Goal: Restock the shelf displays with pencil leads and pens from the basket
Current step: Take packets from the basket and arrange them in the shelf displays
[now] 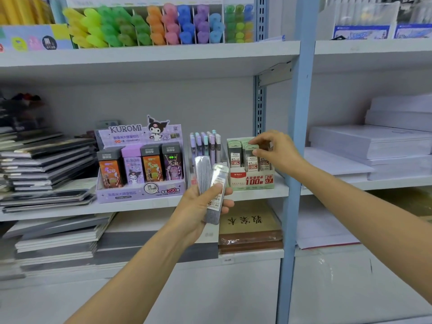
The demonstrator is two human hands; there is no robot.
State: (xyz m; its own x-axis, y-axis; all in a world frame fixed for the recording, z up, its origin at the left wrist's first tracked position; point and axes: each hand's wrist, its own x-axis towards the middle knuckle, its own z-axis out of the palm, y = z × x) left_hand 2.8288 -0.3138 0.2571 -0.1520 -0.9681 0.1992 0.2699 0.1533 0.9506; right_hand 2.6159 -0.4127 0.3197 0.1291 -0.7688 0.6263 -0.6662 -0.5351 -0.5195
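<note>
The step in hand looked to be loading pencil leads into the green display box [251,181] on the middle shelf [257,195]. The right hand [278,150] reached over that box, its grip closed by the fingertips on the top of a single case [249,155] standing in the middle column, apparently seating it. The left hand [198,206] hovered just in front of the shelf edge, its grip wrapped round two clear lead cases [211,183], held upright and fanned apart at the top. The basket was not in view.

The next move would likely call for releasing the seated case, pinching one of the pair from the left hand and sliding it label-forward into a column with room.

By count, there were two cases in the left hand and one under the right fingers. Three labelled fronts showed across the green box, with more behind too overlapped to number. The purple display box [140,192] showed four cases in its front row. Between the boxes stood pens [205,146], roughly seven, though they were crowded.
</note>
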